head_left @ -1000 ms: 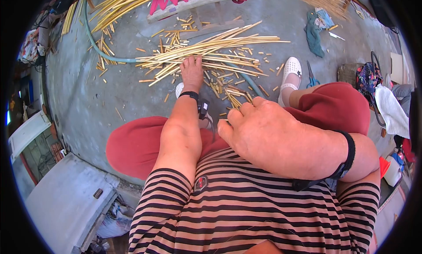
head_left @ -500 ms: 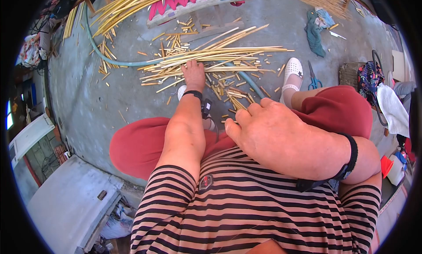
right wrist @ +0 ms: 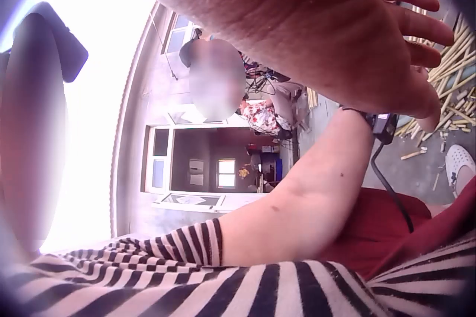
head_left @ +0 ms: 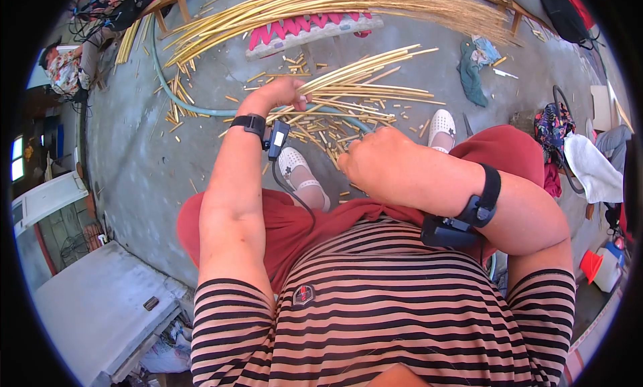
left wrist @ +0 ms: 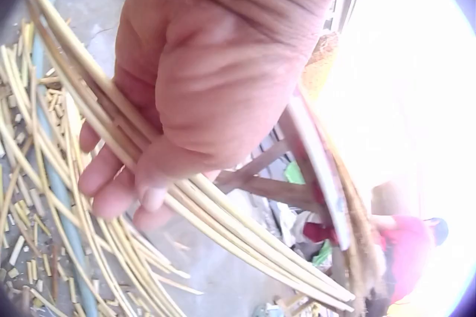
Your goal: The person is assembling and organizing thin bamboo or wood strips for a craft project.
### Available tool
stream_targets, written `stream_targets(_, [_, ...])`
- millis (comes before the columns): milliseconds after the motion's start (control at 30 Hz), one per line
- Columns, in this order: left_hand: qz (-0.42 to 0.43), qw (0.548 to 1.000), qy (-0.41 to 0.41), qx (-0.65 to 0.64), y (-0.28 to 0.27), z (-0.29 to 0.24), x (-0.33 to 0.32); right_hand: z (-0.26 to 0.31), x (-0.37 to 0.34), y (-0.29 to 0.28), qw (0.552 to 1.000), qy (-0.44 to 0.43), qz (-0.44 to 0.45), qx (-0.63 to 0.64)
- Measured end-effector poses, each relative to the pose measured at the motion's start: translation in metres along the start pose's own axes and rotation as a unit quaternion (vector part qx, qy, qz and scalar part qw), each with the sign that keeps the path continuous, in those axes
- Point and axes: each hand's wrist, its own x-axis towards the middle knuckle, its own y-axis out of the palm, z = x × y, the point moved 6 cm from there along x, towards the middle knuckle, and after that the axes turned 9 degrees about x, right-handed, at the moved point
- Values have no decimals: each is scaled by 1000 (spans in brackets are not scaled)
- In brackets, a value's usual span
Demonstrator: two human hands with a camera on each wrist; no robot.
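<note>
My left hand grips a small bunch of long pale stalks, which fans out to the right above the floor. In the left wrist view the stalks pass between the thumb and the curled fingers of that hand. More long stalks lie beneath, over many short cut pieces. My right hand hovers near my knees, holding nothing visible; its fingers are spread and fairly straight in the right wrist view, where the hand is close to the lens.
A blue-green hose runs under the stalks. Behind them, a long bundle of stalks lies across a low support with pink fabric. A teal cloth is on the floor at the right. White shoes stand near the scattered pieces.
My left hand has risen from the pile and turned, now with stalks in its grip. My right hand has shifted slightly, and the view has tilted a little.
</note>
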Motion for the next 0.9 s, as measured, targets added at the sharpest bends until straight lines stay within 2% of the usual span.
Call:
stream_targets(67, [26,993,59,-98,-15,-36,-32,-9,7,-5,998,44,37,-17])
stream_targets(133, [31,965,141,-218,-32,-79,-77,-16,11,-22,990,112,76,-27])
stream_targets(233, [6,917,237,-321,-58,-122,-138,-27,-2,-80,984,163,-63,24])
stream_targets(267, [-4,902,264,-343,-64,-133,-154,-37,0,-96,972,124,-183,84])
stream_targets(300, [-15,888,293,-355,-69,-143,-169,-50,3,-109,940,83,-297,147])
stream_targets(333, [-29,874,309,-374,-71,-151,-177,-52,3,-126,905,21,-368,214])
stream_targets(400, [-48,843,341,-414,-71,-166,-183,-55,12,-146,830,-136,-421,341])
stream_targets(467, [-98,799,367,-467,-82,-168,-180,-52,22,-147,741,-163,-385,525])
stream_targets(500, [-133,773,373,-495,-93,-166,-178,-49,29,-142,683,-170,-359,613])
stream_targets(600, [-222,676,370,-597,-140,-140,-190,-48,55,-125,638,-124,-235,723])
stream_targets(633, [-248,651,348,-627,-154,-122,-195,-46,58,-119,667,-80,-219,707])
stream_targets(733, [-297,576,287,-705,-182,-54,-209,-36,59,-100,714,-45,-111,689])
stream_targets(767, [-320,555,279,-715,-185,-33,-216,-39,62,-91,742,-34,-85,664])
stream_targets(867, [-368,491,254,-747,-191,14,-228,-47,63,-66,724,-8,-49,688])
stream_targets(900, [-381,466,252,-758,-190,24,-231,-50,65,-60,691,-10,-59,721])
